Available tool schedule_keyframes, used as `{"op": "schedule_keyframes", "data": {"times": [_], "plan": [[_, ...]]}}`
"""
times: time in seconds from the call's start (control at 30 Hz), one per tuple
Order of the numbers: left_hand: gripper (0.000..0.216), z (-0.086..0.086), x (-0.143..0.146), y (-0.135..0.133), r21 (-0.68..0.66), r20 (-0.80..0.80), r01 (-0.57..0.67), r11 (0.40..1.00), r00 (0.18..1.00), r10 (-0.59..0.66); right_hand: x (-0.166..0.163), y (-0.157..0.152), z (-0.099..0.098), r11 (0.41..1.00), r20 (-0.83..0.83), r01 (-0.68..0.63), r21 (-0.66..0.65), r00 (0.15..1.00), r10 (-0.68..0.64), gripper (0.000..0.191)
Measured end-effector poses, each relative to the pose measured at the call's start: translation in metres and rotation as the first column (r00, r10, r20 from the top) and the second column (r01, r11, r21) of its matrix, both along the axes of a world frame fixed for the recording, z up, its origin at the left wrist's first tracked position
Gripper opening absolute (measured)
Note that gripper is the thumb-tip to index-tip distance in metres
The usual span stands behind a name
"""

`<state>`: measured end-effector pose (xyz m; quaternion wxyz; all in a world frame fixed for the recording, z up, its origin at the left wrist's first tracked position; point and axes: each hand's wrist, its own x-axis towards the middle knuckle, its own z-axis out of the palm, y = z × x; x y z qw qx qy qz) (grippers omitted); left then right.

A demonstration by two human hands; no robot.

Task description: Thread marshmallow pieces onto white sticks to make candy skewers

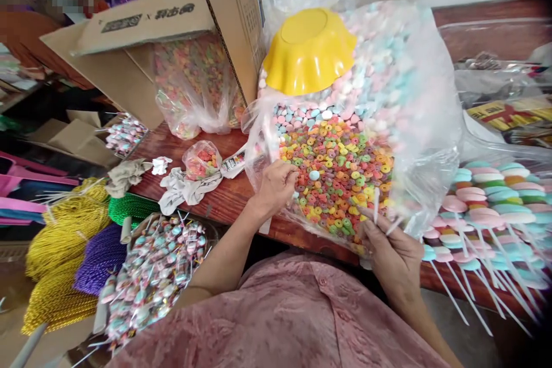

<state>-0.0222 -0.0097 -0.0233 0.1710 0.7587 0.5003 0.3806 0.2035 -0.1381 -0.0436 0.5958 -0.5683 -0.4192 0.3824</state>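
Observation:
My left hand [275, 187] is closed, its fingers curled together at the left edge of a heap of sugared gummy rings [332, 167]; whatever it may hold is hidden. A pale blue round candy [314, 175] lies on the rings just right of it. Over the heap's near right side, my right hand [392, 253] grips thin white sticks [376, 205] between thumb and fingers. The rings rest on an opened clear plastic bag [425, 184]. Behind them spread pink, blue and white candies [379, 52], with an upturned yellow bowl [310, 52] on top.
Stacked candy skewers [491, 207] lie to the right, sticks overhanging the table edge. A cardboard box [172, 17] at back left holds a bag of gummy rings [198, 80]. Wrapped candy skewers [155, 270] fill a container at lower left, beside yellow twisted cords [64, 241].

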Motion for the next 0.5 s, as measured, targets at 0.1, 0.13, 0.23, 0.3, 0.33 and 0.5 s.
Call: {"op": "schedule_keyframes", "data": {"times": [0.1, 0.13, 0.23, 0.3, 0.33, 0.5], "plan": [[0.013, 0.002, 0.008, 0.003, -0.033, -0.018, 0.004, 0.999, 1.000, -0.004, -0.001, 0.000, -0.004, 0.991, -0.129, 0.093, 0.097, 0.988, -0.080, 0.026], [0.013, 0.004, 0.013, 0.002, -0.047, -0.057, 0.041, 0.998, 0.997, -0.043, -0.002, 0.000, -0.006, 0.986, -0.138, 0.108, 0.125, 0.986, -0.090, 0.027], [0.011, 0.008, 0.034, -0.002, -0.094, -0.289, 0.117, 0.989, 0.947, -0.140, -0.003, 0.003, -0.012, 0.982, -0.077, 0.062, 0.178, 0.996, -0.049, 0.025], [0.011, 0.011, 0.044, -0.002, -0.105, -0.424, 0.094, 0.990, 0.896, -0.130, -0.003, 0.004, -0.014, 0.980, 0.018, -0.001, 0.199, 1.000, -0.002, 0.022], [0.012, 0.012, 0.046, -0.002, -0.102, -0.462, 0.082, 0.991, 0.879, -0.120, -0.003, 0.004, -0.015, 0.978, 0.066, -0.027, 0.209, 0.998, 0.014, 0.022], [0.015, 0.009, 0.040, -0.002, -0.093, -0.453, 0.156, 0.983, 0.873, -0.182, 0.001, 0.001, -0.021, 0.977, 0.186, -0.056, 0.204, 0.982, 0.018, 0.022]]}}
